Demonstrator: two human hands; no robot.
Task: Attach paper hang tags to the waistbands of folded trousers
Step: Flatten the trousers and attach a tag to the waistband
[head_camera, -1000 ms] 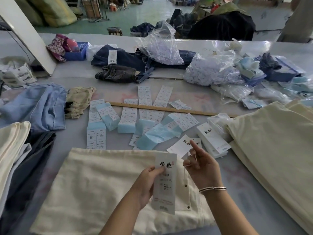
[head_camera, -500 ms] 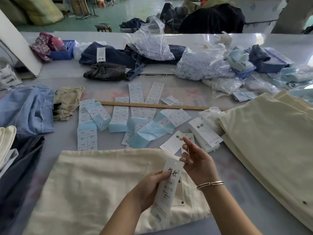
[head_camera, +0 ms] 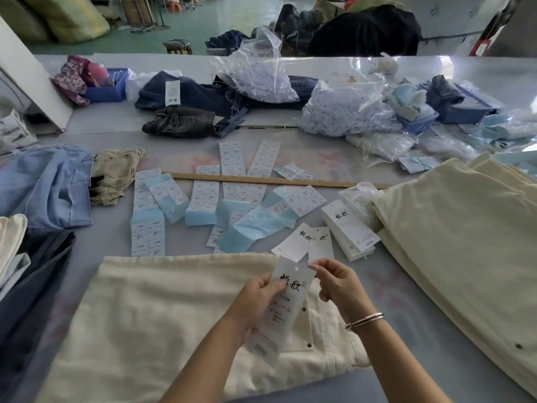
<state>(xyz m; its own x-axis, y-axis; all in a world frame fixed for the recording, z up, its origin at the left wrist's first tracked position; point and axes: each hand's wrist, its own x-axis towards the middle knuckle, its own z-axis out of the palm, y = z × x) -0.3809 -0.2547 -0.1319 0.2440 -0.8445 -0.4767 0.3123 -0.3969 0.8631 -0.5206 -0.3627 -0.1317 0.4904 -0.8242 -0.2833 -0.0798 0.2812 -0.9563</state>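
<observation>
Head view. Item: one white paper hang tag (head_camera: 286, 303), long and narrow, printed with black characters near the top and a size label beneath. Its long axis runs from a punched hole at the upper end, far from the person, down toward the near edge, with the lower end leaning a little to the left. It is held above the cream folded trousers (head_camera: 162, 324), over their right-hand part where metal studs show.

Left hand (head_camera: 255, 303): fingers curled behind the tag, thumb pressed across its face, gripping it at mid-length.

Right hand (head_camera: 338, 283): fingers curled, thumb and forefinger tips pinched close together just beside the tag's upper right corner near the hole; whether they hold a string or pin cannot be told. A bracelet (head_camera: 364, 320) sits on this wrist.

Edges and room: the trousers lie flat on the grey table (head_camera: 401, 289), their far edge close to loose hang tags (head_camera: 305, 242) and a stack of hang tags (head_camera: 348, 231). Sheets of blue-backed labels (head_camera: 203, 199) and a wooden ruler (head_camera: 273, 180) lie beyond. A pile of cream trousers (head_camera: 465, 242) bounds the right side, a dark and pale garment heap (head_camera: 32, 257) the left. A strip of bare table shows between the folded trousers and the right pile.
</observation>
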